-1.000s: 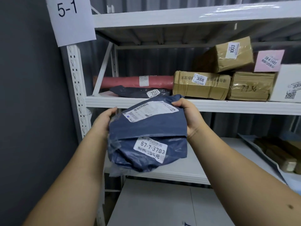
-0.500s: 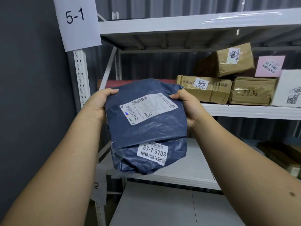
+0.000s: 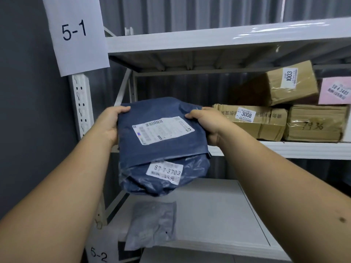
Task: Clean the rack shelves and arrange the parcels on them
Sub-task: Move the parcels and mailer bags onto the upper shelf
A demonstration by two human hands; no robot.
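- Parcel: navy poly mailer [image 3: 161, 149], label 67-7-3703, held in the air before the rack's left end, hanging across the edge of the middle shelf [image 3: 284, 149]
- Left hand [image 3: 108, 126]: fingers clamped on its upper left corner
- Right hand [image 3: 207, 124]: fingers clamped on its upper right corner
- Long axis: near vertical, bottom end below the shelf edge
- Judgement: shelf space lies behind and beyond; both hands equally near, taped box 3008 [image 3: 248, 120] bounds the right

A white metal rack [image 3: 228, 37] fills the view. Its middle shelf [image 3: 284, 149] carries taped brown cardboard boxes [image 3: 252, 120] at three o'clock. The lower shelf [image 3: 218, 215] holds a flat grey mailer bag [image 3: 152, 224] at six o'clock.
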